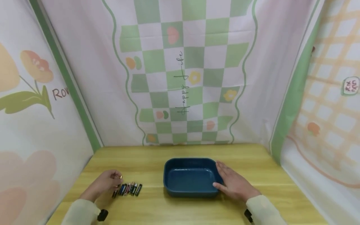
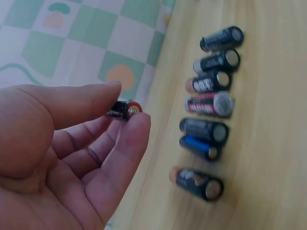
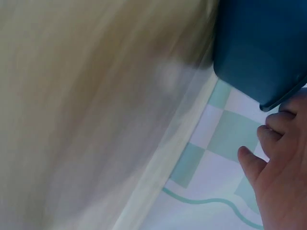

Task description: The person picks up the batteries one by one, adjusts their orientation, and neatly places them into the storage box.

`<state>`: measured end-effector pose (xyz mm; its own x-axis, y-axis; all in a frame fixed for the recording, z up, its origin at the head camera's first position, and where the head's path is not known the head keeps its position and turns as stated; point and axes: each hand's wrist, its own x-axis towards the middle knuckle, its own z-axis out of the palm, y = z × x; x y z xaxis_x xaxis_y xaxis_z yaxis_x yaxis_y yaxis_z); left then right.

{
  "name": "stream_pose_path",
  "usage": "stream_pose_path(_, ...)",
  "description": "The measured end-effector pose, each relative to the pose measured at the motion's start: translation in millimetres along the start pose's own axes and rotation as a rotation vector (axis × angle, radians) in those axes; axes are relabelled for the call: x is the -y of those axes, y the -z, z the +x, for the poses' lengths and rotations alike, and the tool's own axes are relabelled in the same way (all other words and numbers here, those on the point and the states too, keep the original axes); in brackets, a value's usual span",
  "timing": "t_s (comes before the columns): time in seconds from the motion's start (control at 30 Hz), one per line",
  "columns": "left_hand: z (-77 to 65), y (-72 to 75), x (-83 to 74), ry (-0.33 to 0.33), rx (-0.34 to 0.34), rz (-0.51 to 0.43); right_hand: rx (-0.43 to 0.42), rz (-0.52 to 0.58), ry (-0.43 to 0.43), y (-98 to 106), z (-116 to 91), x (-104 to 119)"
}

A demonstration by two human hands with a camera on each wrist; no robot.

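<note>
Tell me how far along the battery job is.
Done: apparently nothing; the blue tray shows no batteries inside. In hand: the left hand pinches one battery, while the right hand rests on the tray's edge. Left, presumably: the row of batteries on the table.

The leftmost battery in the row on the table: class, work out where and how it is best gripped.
Probably pinch the leftmost battery across mid-barrel, coming from above, with thumb and finger on its long sides. It is a slim cylinder lying on its side on the table, and a gap before the blue-striped battery leaves room. The left hand holds another battery.
</note>
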<state>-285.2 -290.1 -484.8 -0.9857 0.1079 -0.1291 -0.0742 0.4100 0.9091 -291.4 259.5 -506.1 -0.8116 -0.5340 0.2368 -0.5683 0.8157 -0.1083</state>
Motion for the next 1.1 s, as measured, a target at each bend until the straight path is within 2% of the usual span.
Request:
stream_pose_path(0.13, 4.3, -6.4, -5.7, -0.013, 0.032, -0.03, 0.004, 0.001, 0.007, 1.2, 0.1, -0.7)
stream_pose_path(0.4, 10.5, -20.1, -9.3, 0.022, 0.083, -0.104, 0.065, 0.026, 0.019, -3.6, 0.0, 0.5)
stream_pose_path(0.5, 16.2, -25.1, -13.4, -0.005, 0.132, -0.154, 0.072, 0.013, 0.028, -2.1, 3.0, -1.3)
stream_pose_path(0.63, 26.7, -34.8, -24.9, -0.057, 0.198, -0.191, 0.076, -0.007, 0.033, 3.5, 6.2, -4.8)
stream_pose_path(0.77, 34.3, -46.6, -37.6, -0.066, 0.226, -0.221, 0.074, 0.0, 0.044, 6.7, 6.2, -6.0)
stream_pose_path(0.9, 37.7, -59.8, -48.4, -0.088, 0.271, -0.251, 0.076, 0.002, 0.058, 2.5, 4.2, -6.4)
stream_pose_path(1.1, 47.9, -76.6, -64.4, -0.116, 0.322, -0.241, 0.062, 0.008, 0.056, -2.2, 3.6, -7.5)
